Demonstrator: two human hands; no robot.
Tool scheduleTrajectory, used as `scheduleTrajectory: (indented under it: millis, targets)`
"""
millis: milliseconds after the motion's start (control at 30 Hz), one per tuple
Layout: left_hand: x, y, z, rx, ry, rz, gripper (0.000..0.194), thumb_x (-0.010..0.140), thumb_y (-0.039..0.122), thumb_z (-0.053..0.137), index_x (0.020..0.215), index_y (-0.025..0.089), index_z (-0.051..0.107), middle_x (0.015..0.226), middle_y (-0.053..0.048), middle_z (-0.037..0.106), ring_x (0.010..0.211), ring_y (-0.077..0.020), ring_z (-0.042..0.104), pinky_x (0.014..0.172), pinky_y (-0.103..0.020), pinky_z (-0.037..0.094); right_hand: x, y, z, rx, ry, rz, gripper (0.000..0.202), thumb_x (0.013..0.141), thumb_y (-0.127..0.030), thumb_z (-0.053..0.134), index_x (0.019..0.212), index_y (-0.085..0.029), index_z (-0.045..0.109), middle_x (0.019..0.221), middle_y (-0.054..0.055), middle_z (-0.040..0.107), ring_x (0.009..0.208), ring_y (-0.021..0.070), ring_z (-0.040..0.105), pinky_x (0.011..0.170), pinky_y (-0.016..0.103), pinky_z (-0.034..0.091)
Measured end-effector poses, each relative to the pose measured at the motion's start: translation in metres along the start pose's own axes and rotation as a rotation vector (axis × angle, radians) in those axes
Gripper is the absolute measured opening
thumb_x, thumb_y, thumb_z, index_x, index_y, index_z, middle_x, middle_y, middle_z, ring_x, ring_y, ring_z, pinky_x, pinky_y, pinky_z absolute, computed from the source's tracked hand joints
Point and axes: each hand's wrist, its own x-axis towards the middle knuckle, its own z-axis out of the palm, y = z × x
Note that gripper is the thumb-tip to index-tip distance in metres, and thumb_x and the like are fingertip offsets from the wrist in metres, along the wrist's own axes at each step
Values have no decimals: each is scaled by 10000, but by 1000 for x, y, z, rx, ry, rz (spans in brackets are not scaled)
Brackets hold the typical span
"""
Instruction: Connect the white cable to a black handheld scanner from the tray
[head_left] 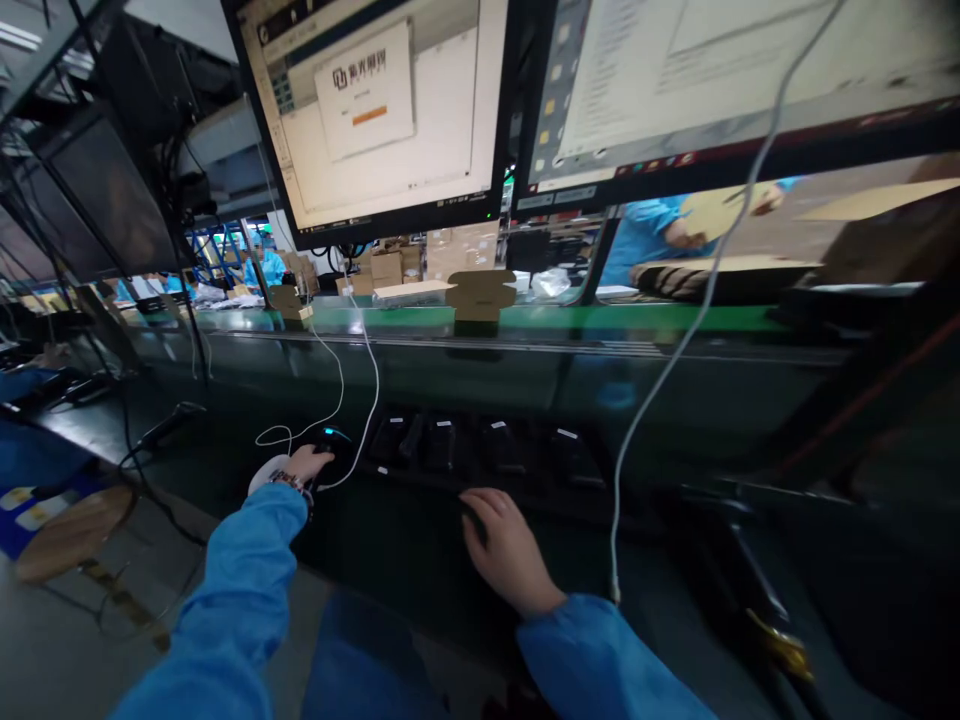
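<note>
My left hand (pixel 307 463) rests on a dark computer mouse (pixel 334 438) with a small blue light, its fingers closed around the near side. A round white thing (pixel 265 474) lies partly under that wrist. My right hand (pixel 506 548) is over the dark table, thumb apart from the bent fingers, with no held thing showing. Just beyond it, a black tray (pixel 469 480) bears several black devices, among them one with a white label (pixel 504 450) near the middle.
Two monitors, left (pixel 390 110) and right (pixel 720 90), hang above the bench. A white cable (pixel 664 375) drops in front of the right one. Behind stand an unfolded cardboard box (pixel 480 295) and a co-worker's blue sleeve (pixel 637 235). A wooden stool (pixel 75 535) is at left.
</note>
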Motion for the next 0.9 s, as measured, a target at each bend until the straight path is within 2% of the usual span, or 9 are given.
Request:
scheduleTrajectory:
  millis: [67, 133, 300, 367, 467, 567, 700, 800, 900]
  targets:
    - [4, 1, 5, -61, -100, -58, 164, 960, 229, 634, 964, 65, 628, 928, -87, 653, 872, -190, 642, 909, -370, 514, 26, -8, 23, -5, -230, 152, 360, 897, -203, 470, 1200, -130, 651, 1229, 65, 561, 1157, 183, 499, 1058, 372, 472]
    - [4, 0, 12, -132, -162, -94, 159, 1004, 215, 559, 1009, 63, 602, 917, -76, 649, 791, -156, 641, 796, -308, 542, 53, -19, 42, -24, -405, 306, 456, 933, -264, 446, 1351, -140, 578, 1363, 66, 479, 1264, 219, 421, 1162, 399, 374]
    - [-2, 0, 18, -131, -91, -85, 167, 1027, 216, 515, 1046, 56, 557, 842, -53, 611, 625, -112, 577, 576, -214, 474, 94, -44, 81, -86, -503, 457, 627, 947, -425, 467, 1526, -200, 378, 1433, 137, 396, 1324, 318, 337, 1132, 458, 311]
    - [-5, 1, 18, -102, -61, -73, 173, 1030, 227, 513, 1044, 59, 552, 824, -48, 606, 601, -107, 562, 529, -202, 436, 97, -48, 94, -98, -491, 460, 588, 953, -390, 453, 1519, -253, 380, 1392, 143, 428, 1323, 321, 340, 1128, 464, 287]
    - [-8, 3, 20, -65, -21, -54, 168, 1027, 223, 517, 1040, 57, 545, 798, -41, 601, 576, -102, 542, 513, -201, 411, 96, -46, 104, -84, -448, 448, 443, 965, -303, 395, 1388, -270, 522, 1299, 115, 497, 1269, 293, 395, 1110, 460, 283]
    - [-7, 2, 24, -46, -5, -24, 158, 1024, 210, 516, 1036, 55, 547, 793, -38, 597, 578, -101, 540, 545, -209, 428, 93, -41, 104, -22, -418, 435, 354, 951, -257, 406, 1247, -241, 599, 1286, 82, 515, 1252, 276, 419, 1102, 451, 298]
    - [-4, -2, 28, -13, 1, 4, 169, 1025, 212, 503, 1048, 51, 549, 825, -55, 610, 616, -119, 567, 598, -238, 462, 89, -32, 101, 201, -333, 483, 323, 925, -175, 417, 1178, -211, 615, 1215, 43, 560, 1225, 206, 465, 1118, 388, 342]
    - [-5, -4, 28, 51, 53, 40, 166, 995, 204, 545, 1052, 50, 571, 875, -86, 632, 725, -176, 617, 735, -315, 501, 80, -21, 108, 376, -195, 514, 316, 933, -230, 432, 1184, -176, 617, 1207, 70, 571, 1183, 182, 513, 1089, 356, 420]
    - [-12, -4, 26, 92, 190, 113, 263, 909, 178, 641, 1130, 44, 591, 1029, -152, 623, 984, -306, 607, 933, -448, 452, 67, -7, 122, 429, 10, 413, 357, 931, -368, 473, 1154, -142, 636, 1204, 114, 577, 1180, 200, 536, 1048, 373, 475]
